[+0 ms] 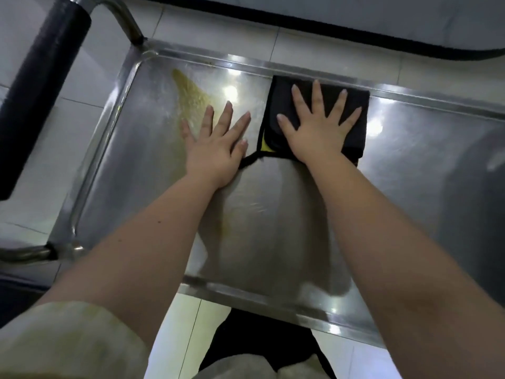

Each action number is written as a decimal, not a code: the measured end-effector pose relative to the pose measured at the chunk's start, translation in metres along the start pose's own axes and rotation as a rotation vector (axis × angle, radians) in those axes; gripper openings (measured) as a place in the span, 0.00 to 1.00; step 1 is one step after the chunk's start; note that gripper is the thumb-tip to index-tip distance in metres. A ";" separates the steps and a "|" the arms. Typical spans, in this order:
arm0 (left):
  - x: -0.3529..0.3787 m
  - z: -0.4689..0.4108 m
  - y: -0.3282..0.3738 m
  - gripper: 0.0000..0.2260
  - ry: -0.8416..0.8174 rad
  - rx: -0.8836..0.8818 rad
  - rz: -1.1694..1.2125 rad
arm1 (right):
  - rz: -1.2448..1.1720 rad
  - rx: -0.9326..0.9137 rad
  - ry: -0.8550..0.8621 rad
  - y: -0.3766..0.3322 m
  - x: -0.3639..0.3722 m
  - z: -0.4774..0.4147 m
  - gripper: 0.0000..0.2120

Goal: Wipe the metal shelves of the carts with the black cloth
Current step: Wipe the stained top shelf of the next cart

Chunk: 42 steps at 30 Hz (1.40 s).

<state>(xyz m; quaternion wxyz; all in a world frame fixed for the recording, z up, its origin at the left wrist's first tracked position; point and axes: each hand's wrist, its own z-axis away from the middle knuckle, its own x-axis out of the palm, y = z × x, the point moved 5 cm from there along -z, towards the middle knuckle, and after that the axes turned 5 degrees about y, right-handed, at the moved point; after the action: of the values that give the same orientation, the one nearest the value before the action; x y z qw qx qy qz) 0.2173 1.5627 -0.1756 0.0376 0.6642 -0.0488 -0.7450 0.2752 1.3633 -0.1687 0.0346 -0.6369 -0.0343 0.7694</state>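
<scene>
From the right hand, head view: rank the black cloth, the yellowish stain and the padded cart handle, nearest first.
1. black cloth, pressed under the right hand.
2. yellowish stain, to the left, beyond the left hand.
3. padded cart handle, far left.

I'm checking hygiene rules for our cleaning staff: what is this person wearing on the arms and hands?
The left hand and right hand are bare: no gloves, rings or watch show. Both forearms are uncovered too. A loose, pale beige sleeve covers the left upper arm at the picture's lower left; no sleeve shows on the right arm.
</scene>
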 end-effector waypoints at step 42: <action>-0.017 -0.025 -0.126 0.25 -0.016 0.140 0.004 | -0.005 -0.088 -0.093 -0.110 0.038 0.194 0.31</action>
<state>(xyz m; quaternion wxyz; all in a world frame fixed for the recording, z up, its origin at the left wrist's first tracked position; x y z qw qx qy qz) 0.2451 1.6891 -0.1768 -0.0081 0.6593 -0.1024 -0.7448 0.0782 1.4747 -0.1587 0.0067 -0.6012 -0.0711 0.7959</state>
